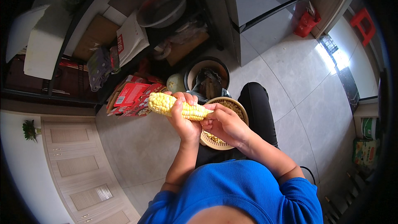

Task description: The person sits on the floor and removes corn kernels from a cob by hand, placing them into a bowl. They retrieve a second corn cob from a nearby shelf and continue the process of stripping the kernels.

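A yellow and white corn cob lies across both my hands above my lap, its broad end to the left and its narrow end to the right. My left hand wraps round the middle of the cob, thumb on the near side. Fingers of my right hand pinch the narrow right end. Beneath the right hand sits a tan basket with corn kernels in it, partly hidden by my hand and wrist.
Just beyond the basket stands a dark round bin with a black bag inside. A pale green melon and red cardboard boxes lie to its left. A shelf holding a clear plastic basin rises behind. Far right is a red bag.
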`<state>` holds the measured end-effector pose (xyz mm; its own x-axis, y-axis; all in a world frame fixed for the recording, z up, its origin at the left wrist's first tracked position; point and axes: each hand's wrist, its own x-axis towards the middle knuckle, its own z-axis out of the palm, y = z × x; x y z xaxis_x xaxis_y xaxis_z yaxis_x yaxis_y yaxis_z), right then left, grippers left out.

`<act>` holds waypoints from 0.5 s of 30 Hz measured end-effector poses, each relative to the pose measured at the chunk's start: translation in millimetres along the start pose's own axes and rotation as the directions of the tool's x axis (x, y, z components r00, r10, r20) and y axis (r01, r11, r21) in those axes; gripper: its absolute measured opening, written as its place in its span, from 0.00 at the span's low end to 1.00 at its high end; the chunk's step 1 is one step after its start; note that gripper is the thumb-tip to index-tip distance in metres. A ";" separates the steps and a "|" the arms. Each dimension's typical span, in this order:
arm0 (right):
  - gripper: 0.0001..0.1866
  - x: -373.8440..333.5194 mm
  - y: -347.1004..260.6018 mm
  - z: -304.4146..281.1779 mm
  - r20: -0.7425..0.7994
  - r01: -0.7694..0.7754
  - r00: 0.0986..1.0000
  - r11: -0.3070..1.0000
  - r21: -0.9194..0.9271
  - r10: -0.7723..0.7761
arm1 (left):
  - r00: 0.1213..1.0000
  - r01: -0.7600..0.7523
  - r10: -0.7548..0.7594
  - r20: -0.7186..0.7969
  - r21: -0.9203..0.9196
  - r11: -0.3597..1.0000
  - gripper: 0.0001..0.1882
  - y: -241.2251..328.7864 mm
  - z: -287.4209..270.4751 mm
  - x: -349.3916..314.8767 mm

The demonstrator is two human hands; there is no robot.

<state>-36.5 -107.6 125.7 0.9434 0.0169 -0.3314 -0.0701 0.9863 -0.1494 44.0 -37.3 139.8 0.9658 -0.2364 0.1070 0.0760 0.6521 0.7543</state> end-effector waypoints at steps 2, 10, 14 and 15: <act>0.10 1.4 2.6 -7.0 0.031 0.006 0.999 1.000 -0.020 -0.005 | 0.999 0.016 -0.015 -0.030 0.010 1.000 0.14 -0.8 -1.0 0.0; 0.11 0.0 0.2 -3.7 0.042 -0.015 0.999 1.000 -0.006 0.015 | 1.000 0.023 -0.023 -0.006 0.011 1.000 0.14 0.4 0.1 1.6; 0.10 -1.0 -2.0 -1.2 0.062 0.002 0.998 1.000 -0.023 0.000 | 0.999 0.023 -0.023 0.045 -0.004 1.000 0.15 2.6 1.6 2.5; 0.10 -0.6 -2.8 -1.3 0.071 0.010 0.997 0.999 -0.036 -0.007 | 0.999 0.025 -0.025 0.049 -0.003 1.000 0.15 3.2 1.9 2.5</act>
<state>-37.3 -110.7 125.1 0.9645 0.0211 -0.2632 -0.0721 0.9800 -0.1857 46.2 -37.2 143.7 0.9504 -0.2870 0.1198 0.1006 0.6482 0.7548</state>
